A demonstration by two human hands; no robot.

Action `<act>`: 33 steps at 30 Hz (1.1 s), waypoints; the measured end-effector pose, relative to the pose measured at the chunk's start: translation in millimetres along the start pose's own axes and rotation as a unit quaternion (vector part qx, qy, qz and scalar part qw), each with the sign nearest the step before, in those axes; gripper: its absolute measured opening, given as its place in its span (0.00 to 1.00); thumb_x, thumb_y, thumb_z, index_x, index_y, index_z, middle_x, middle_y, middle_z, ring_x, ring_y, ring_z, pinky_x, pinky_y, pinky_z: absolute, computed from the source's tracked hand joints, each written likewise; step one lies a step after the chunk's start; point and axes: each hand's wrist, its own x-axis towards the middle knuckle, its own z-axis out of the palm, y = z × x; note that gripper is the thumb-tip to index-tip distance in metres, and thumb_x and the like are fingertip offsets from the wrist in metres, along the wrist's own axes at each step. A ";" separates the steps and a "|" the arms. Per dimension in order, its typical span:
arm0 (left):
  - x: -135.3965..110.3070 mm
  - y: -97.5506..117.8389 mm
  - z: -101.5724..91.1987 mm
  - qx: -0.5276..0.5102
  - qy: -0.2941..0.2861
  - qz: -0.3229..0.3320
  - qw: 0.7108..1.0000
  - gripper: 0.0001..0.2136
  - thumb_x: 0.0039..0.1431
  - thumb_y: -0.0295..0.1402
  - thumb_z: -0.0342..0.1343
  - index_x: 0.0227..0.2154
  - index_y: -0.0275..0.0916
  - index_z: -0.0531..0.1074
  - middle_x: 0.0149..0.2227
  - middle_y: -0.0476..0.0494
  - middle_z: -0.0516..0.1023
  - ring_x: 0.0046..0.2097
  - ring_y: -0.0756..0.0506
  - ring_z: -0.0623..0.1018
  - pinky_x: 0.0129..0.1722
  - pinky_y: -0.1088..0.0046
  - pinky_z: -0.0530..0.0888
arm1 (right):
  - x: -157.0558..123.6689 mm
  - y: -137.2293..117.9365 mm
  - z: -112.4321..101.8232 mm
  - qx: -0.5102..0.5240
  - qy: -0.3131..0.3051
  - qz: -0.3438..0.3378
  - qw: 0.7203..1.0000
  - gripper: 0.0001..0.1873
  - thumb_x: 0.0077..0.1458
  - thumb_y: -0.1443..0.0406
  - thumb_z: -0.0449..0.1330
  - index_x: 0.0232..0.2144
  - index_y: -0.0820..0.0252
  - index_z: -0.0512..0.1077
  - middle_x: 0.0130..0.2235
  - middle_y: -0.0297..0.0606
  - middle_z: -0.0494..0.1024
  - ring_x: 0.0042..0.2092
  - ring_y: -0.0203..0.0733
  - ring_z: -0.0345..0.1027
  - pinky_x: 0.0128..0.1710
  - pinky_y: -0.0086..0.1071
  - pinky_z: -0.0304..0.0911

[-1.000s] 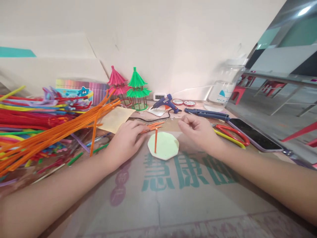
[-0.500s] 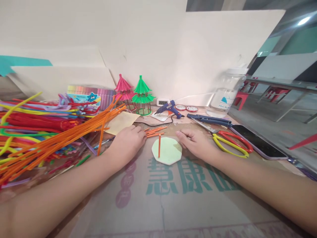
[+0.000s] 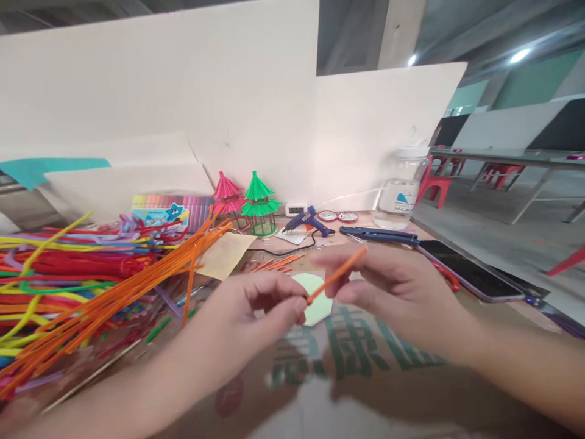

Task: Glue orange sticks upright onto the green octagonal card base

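Observation:
Both my hands are raised over the cardboard sheet (image 3: 365, 390) and share one short orange stick (image 3: 336, 276), held slanting. My left hand (image 3: 256, 311) pinches its lower end between thumb and forefinger. My right hand (image 3: 402, 292) has its fingers closed round the upper part. Behind the hands, a pale green foam disc (image 3: 320, 306) lies on the cardboard, partly hidden. A small pile of short orange sticks (image 3: 274, 264) lies just beyond it.
A big heap of coloured pipe cleaners (image 3: 91, 268) fills the left. At the back stand a pink pagoda (image 3: 227, 192), a green pagoda (image 3: 260, 201), a blue glue gun (image 3: 307, 221) and a glass jar (image 3: 399, 195). Blue pliers (image 3: 379, 235), red scissors (image 3: 450, 277) and a phone (image 3: 470, 268) lie at the right.
Both hands have lifted off the table and come together on an orange stick. The camera has tilted up. The stick that stood on the disc is now hidden behind the hands.

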 end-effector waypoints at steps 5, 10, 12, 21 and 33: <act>-2.3 -13.3 18.2 -0.018 -0.041 -0.033 0.998 0.11 0.64 0.42 0.55 0.35 0.44 0.81 0.33 0.48 0.82 0.35 0.46 0.79 0.35 0.71 0.75 | -2.8 -3.5 8.2 0.060 -0.034 0.048 0.996 0.07 0.61 0.65 0.62 0.32 0.54 0.79 0.30 0.31 0.80 0.32 0.36 0.71 0.33 0.30 0.65; -0.4 -24.8 22.5 -0.045 -0.045 -0.024 0.998 0.11 0.62 0.42 0.59 0.37 0.43 0.82 0.35 0.47 0.82 0.37 0.46 0.78 0.37 0.72 0.74 | -0.3 3.3 10.2 0.062 -0.029 0.080 0.994 0.07 0.57 0.66 0.63 0.27 0.57 0.76 0.28 0.30 0.78 0.31 0.35 0.69 0.33 0.30 0.64; -1.2 -26.0 22.2 -0.049 -0.052 -0.028 0.997 0.11 0.62 0.42 0.59 0.37 0.43 0.82 0.36 0.47 0.83 0.38 0.45 0.79 0.39 0.70 0.75 | -0.5 2.6 10.6 0.074 -0.037 0.083 0.993 0.07 0.57 0.65 0.63 0.27 0.57 0.76 0.28 0.31 0.78 0.32 0.36 0.70 0.34 0.31 0.65; -4.2 0.0 10.2 -0.094 -0.093 -0.032 0.991 0.17 0.64 0.48 0.56 0.30 0.41 0.80 0.30 0.48 0.80 0.31 0.48 0.75 0.34 0.73 0.73 | 2.2 15.2 13.1 0.306 -0.048 0.190 0.932 0.15 0.55 0.57 0.68 0.28 0.59 0.69 0.24 0.28 0.73 0.26 0.32 0.67 0.29 0.28 0.63; -2.3 -6.0 10.0 -0.235 -0.060 -0.022 0.970 0.15 0.62 0.49 0.60 0.34 0.43 0.82 0.33 0.47 0.82 0.32 0.49 0.75 0.35 0.72 0.74 | 1.9 26.1 17.1 0.392 -0.078 0.288 0.870 0.20 0.51 0.54 0.72 0.26 0.60 0.68 0.23 0.28 0.72 0.25 0.30 0.64 0.29 0.28 0.62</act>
